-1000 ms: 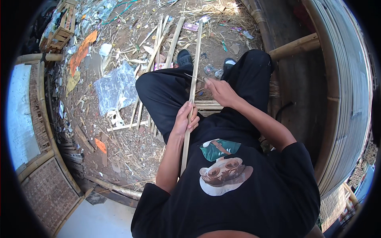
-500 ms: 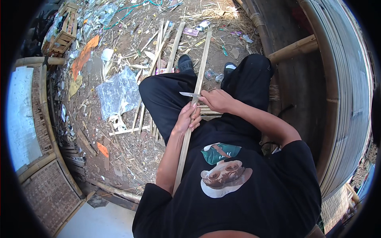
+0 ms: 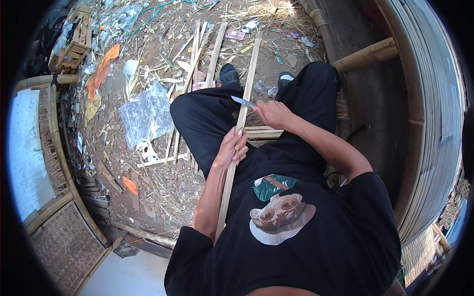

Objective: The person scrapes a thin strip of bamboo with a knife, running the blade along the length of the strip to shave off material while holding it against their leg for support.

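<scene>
One pale strip (image 3: 241, 118): in work — runs from beside the left sleeve, lower centre of frame, up to a far end at upper centre.
Left hand (image 3: 232, 146): centre of frame, fingers curled right round the strip, below the blade.
Right hand (image 3: 273, 113): just right of the strip, closed on a knife (image 3: 243, 101); handle mostly hidden in the grip.
Blade: crosses the strip, tip toward upper left. Biting or just above the surface: cannot tell.
Strip done: already long, narrow, roughly straight. Any fresh cut is too small to read.
Strip left: knife is out and over it, so I'd judge this piece unfinished, mid-pass. Number of passes left: cannot tell.
Loose strips (image 3: 216, 54): several on the ground, upper centre, with more pieces left of the bent knee. Worked or raw — cannot tell, so batch progress is open.
Slats (image 3: 264, 133): a few between the thighs, right of centre; stack or part of a seat, cannot tell.
Pale scraps (image 3: 183, 65): scattered on the ground, upper part of frame, left of centre. Could be offcuts; source not shown.
</scene>
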The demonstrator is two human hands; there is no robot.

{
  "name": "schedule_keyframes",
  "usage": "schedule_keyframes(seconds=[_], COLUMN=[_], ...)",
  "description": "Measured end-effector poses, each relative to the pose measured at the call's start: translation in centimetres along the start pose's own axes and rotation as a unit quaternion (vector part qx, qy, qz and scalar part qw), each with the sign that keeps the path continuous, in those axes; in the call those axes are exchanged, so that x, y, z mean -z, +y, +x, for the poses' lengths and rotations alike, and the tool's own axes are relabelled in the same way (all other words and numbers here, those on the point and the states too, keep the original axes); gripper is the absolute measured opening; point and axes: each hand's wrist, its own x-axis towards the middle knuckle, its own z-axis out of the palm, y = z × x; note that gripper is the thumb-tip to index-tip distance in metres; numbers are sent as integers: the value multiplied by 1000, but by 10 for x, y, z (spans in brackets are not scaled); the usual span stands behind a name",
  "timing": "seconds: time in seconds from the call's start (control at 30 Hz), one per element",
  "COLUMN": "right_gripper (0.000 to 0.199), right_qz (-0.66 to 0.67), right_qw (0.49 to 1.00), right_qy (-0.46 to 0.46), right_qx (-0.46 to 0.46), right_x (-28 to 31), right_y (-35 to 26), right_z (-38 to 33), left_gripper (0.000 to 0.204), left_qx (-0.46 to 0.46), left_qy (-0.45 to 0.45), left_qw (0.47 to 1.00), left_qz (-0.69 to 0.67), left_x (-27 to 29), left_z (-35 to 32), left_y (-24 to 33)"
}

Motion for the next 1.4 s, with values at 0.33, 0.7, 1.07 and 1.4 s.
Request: schedule_keyframes(seconds=[0.33,0.7,1.07,1.4], right_gripper=[37,41,42,42], right_qz=[68,-9,-27,30], right_qw=[996,994,999,999], right_qy=[-46,57,25,-15], right_qx=[41,-93,19,38], right_x=[8,14,12,28], right_y=[-32,8,-11,-5], right_z=[-15,5,3,3], left_gripper=[16,16,16,19], left_qx=[-19,-5,-7,1], left_qy=[-11,-22,-18,-10], left_qw=[1000,1000,1000,1000], left_qz=[3,18,4,-24], left_x=[-1,-4,-5,-9], left_z=[8,-7,-10,-15], left_y=[-2,3,3,7])
